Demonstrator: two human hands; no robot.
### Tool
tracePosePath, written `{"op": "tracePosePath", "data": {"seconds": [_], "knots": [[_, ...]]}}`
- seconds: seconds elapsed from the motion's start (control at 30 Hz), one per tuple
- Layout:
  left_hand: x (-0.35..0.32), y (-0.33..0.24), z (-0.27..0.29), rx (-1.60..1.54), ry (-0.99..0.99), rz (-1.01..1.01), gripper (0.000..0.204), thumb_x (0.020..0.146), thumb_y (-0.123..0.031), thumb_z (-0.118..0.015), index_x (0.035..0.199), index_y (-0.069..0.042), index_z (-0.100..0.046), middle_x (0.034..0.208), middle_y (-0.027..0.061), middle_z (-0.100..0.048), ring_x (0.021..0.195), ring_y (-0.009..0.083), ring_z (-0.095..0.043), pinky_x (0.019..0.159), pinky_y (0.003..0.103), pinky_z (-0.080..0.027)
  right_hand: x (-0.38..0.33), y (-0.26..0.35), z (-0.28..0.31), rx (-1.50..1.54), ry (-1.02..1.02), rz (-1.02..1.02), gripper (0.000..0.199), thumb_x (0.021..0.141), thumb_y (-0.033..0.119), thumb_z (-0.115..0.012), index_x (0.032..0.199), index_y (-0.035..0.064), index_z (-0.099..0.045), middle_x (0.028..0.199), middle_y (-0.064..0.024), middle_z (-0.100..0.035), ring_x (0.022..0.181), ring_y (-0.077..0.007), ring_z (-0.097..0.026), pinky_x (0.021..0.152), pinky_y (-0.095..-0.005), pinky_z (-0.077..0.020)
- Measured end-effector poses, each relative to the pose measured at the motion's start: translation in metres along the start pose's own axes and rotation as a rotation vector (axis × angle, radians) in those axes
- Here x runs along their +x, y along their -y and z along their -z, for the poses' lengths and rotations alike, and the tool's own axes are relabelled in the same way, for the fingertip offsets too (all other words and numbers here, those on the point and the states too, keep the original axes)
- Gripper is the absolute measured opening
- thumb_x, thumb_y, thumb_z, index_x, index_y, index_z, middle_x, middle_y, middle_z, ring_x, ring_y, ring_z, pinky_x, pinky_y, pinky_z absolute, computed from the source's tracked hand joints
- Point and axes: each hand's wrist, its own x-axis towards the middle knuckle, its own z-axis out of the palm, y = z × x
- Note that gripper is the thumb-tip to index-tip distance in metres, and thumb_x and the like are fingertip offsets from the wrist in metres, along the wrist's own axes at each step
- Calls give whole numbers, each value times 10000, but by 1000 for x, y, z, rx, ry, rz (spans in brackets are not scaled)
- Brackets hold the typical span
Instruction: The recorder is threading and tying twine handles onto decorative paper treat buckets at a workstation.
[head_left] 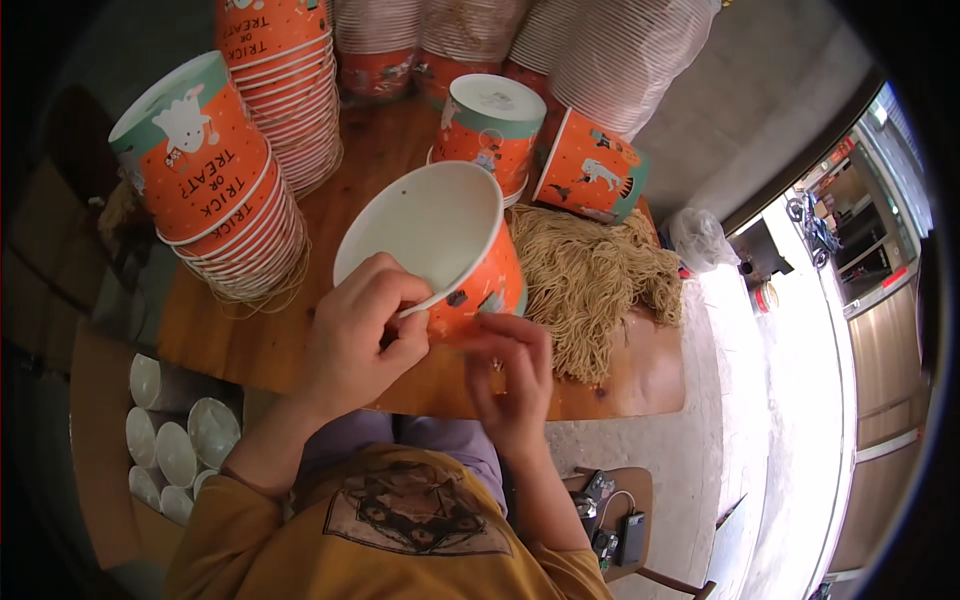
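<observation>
An orange paper bucket point(480, 285) with a white inside and printed figures is tilted over the front of the table, its mouth toward me. My left hand point(370, 325) is closed on its near rim, thumb and fingers pinching the edge. A small dark hole shows in the far inner wall. Close to the bucket's right side is my right hand point(512, 375), its fingers bent and loosely apart, slightly blurred. I make out nothing in it. A bundle of tan cord point(590, 285) lies just right of the bucket.
Nested orange buckets point(215, 190) with cords hanging from their rims stand at the left of the wooden table point(640, 375). Behind are an upside-down bucket point(490, 110), a bucket on its side point(595, 170) and plastic-wrapped stacks point(630, 60). A cardboard box point(100, 440) of buckets sits lower left.
</observation>
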Motion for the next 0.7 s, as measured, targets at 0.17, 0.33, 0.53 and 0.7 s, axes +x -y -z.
{"op": "tracePosePath", "data": {"seconds": [0.17, 0.33, 0.53, 0.7], "knots": [[5, 1, 1, 328, 0, -336, 223, 720, 23, -647, 895, -48, -527, 814, 98, -497, 722, 276, -544, 632, 388, -459, -6, -70, 50, -442, -172, -251, 167, 815, -12, -583, 963, 56, -619, 940, -130, -600, 903, -317, -569, 795, -417, -460], [-4, 5, -7, 482, 87, -419, 246, 692, 6, -662, 886, -51, -520, 823, 91, -481, 745, 261, -540, 657, 383, -451, 3, -112, 84, -732, -215, -239, 161, 863, 49, -576, 994, 113, -644, 965, -93, -560, 914, -302, -523, 778, -405, -442], [-6, 6, -12, 463, 35, -420, 249, 710, -21, -675, 927, -44, -556, 918, 92, -514, 823, 271, -571, 716, 385, -477, 8, -110, 91, -698, -56, -145, 114, 842, 78, -643, 932, 132, -688, 959, -62, -568, 896, -269, -522, 775, -387, -457], [-24, -7, -29, 200, -14, -492, 324, 719, -16, -691, 1035, -56, -633, 1096, 107, -553, 970, 303, -604, 763, 397, -516, 6, -84, 89, -641, -99, -82, 162, 813, 46, -661, 942, 134, -704, 998, -49, -614, 886, -256, -541, 770, -364, -470]]}}
